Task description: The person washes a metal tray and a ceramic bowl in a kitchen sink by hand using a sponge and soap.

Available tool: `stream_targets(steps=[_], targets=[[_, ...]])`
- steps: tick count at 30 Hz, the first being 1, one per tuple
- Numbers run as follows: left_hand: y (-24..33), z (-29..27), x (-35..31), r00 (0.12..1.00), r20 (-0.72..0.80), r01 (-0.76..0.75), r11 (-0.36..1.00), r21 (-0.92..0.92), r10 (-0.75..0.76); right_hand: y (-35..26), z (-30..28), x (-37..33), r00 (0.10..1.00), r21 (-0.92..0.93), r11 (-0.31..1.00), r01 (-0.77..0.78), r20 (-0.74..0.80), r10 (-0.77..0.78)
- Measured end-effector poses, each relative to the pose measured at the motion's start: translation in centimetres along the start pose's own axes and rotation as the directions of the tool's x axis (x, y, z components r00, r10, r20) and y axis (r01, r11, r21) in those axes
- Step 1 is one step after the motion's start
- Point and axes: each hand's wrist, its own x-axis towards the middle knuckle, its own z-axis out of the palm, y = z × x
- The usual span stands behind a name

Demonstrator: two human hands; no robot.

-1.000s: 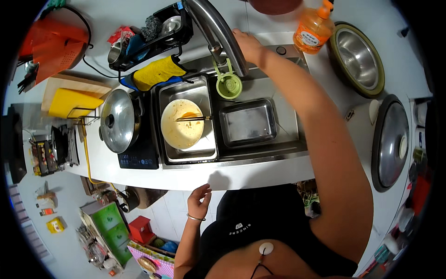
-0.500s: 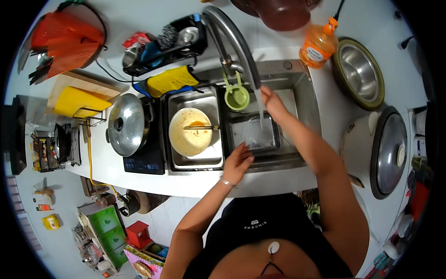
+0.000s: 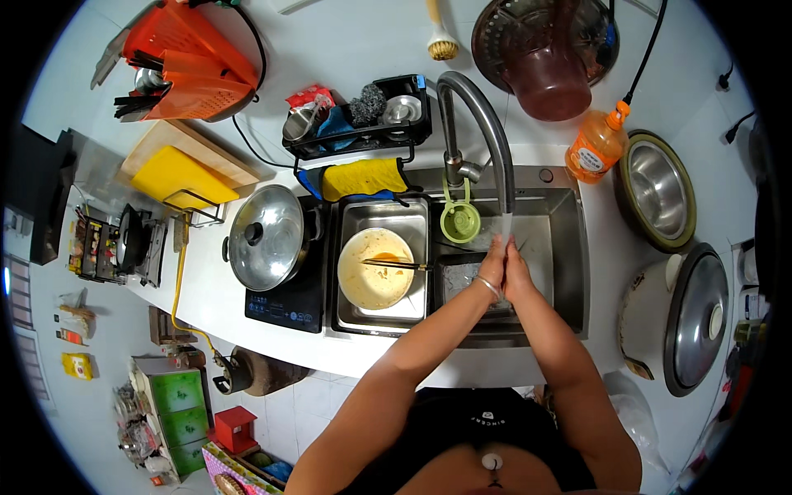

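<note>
My left hand (image 3: pixel 492 264) and my right hand (image 3: pixel 517 271) are brought together, palm against palm, under the running water of the curved faucet (image 3: pixel 497 136). Their fingers look stretched out, and I see nothing held between them. Water splashes around the fingertips, blurring them a little. Beneath my hands is the right sink basin (image 3: pixel 565 247). A dark rectangular tray (image 3: pixel 452 279) lies in it, partly hidden by my left wrist. A green strainer-like cup (image 3: pixel 460 223) hangs below the faucet base.
The left basin (image 3: pixel 351 216) holds a cream bowl (image 3: pixel 355 285) with food residue and chopsticks (image 3: pixel 400 264) across it. A lidded pot (image 3: pixel 266 239) sits on a cooktop farther left. On the right stand an orange soap bottle (image 3: pixel 596 148), a metal bowl (image 3: pixel 656 194) and a large lidded cooker (image 3: pixel 652 330).
My left hand has left the basin's near edge and joined my right hand under the faucet. The view has shifted, so the counter appears farther left and lower.
</note>
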Motion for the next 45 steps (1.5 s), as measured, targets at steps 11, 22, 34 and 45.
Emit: stream_targets(steps=[11,22,34,45], targets=[[29.0,-0.6,-11.5,0.258,0.58,-0.259,-0.523,0.812,0.773,-1.3,-6.4,-0.3,0.984,-0.504,0.857,0.111,-0.065,-0.166],[37.6,-4.3,-7.5,0.414,0.486,0.061,-0.556,0.829,0.77,-4.4,-2.3,-6.5,0.994,-0.575,0.811,0.106,0.03,-0.108],[38.8,-3.8,-7.7,0.316,0.521,-0.054,-0.534,0.844,0.793,-5.9,0.2,-10.6,0.94,-0.468,0.87,0.154,0.342,0.017],[20.3,16.2,-20.8,0.246,0.937,-0.693,-0.632,0.348,0.246,-13.0,4.8,-16.4,0.666,0.558,0.821,0.12,0.568,-0.483]])
